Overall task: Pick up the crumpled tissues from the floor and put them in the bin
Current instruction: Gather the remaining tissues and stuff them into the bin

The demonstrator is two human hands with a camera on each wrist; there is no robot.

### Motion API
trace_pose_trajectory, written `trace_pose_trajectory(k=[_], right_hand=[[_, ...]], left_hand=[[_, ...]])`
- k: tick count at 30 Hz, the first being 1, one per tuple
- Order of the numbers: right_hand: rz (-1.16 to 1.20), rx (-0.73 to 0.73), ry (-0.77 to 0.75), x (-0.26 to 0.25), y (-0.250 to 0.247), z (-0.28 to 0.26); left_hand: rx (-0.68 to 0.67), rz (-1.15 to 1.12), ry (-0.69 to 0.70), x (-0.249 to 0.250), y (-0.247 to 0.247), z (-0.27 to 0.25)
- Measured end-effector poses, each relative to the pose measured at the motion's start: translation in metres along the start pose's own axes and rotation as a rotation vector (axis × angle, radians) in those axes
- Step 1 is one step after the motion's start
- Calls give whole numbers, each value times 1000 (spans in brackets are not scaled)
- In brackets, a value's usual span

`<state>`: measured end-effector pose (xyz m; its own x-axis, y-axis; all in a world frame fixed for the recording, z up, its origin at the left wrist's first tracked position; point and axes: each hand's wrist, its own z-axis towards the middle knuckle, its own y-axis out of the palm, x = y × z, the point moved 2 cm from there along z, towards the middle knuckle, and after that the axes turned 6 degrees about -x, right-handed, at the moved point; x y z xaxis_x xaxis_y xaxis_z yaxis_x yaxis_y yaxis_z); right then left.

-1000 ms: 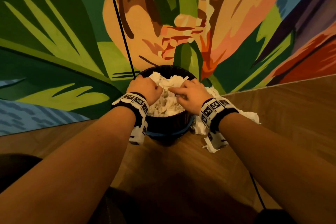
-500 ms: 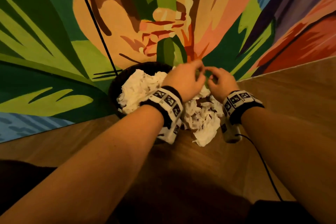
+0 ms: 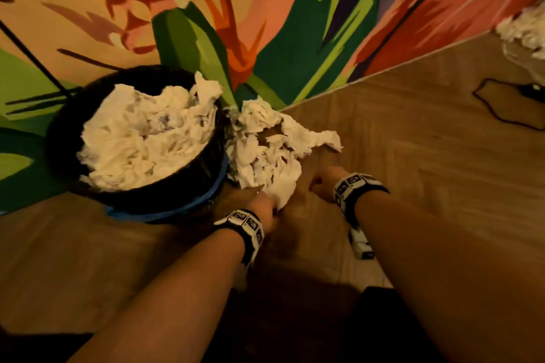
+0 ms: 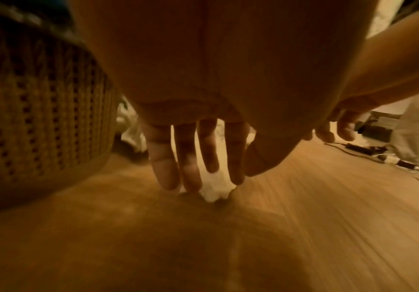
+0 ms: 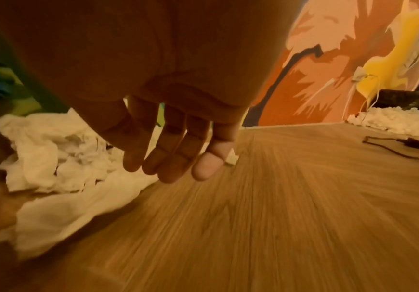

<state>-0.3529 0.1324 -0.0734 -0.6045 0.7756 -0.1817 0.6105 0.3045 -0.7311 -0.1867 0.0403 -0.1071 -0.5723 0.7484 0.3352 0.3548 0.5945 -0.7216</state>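
The gathering step is in hand. The crumpled tissues (image 3: 265,150) lie heaped on the floor (image 3: 413,171), touching the bin (image 3: 62,138) at its 3 o'clock — the bin already brimming. The left hand (image 3: 261,209) reaches the heap's 6 o'clock edge, grip loose, fingers (image 4: 164,168) straight; the right hand (image 3: 323,186) hangs spread, holding nothing. Next, likely — scoop from both sides, lift, then press down into the full bin.

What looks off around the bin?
The bin is heaped to the rim with tissues, and a pile lies spilled on the floor against its right side. Both hands are empty.
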Motion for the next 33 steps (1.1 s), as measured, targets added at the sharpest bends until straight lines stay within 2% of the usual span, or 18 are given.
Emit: trace_pose_trajectory(k=[3,7,9,12,14,17,22,25,28,30,33], right_hand=[[96,-77,31,0,28,12],[383,-104,10,-14,59,26],[497,-97,23,-21,71,29],[565,-2,16,-26,84,39],[600,87,76,-23,83,43],[727,166,146,-15,81,49],[973,262,148,-10,69,42],[1057,181,130,-14,68,40],[1216,101,95,-18,67,36],[1329,15,27,-23,66,33],[1215,-78,-59,-33,69,31]], left_hand=[[50,-79,-34,-9,19,13],[-72,-125,-62,-18,36,26],[-58,-142,-39,-15,36,28],[51,-331,-4,-14,37,27],[115,-403,-9,-17,35,24],[162,-458,-59,-28,32,21],[215,-543,-146,-35,25,23],[291,-631,-166,-30,23,23],[408,-847,-144,-28,23,22],[412,-939,-96,-29,21,21],[372,-944,-43,-29,18,22]])
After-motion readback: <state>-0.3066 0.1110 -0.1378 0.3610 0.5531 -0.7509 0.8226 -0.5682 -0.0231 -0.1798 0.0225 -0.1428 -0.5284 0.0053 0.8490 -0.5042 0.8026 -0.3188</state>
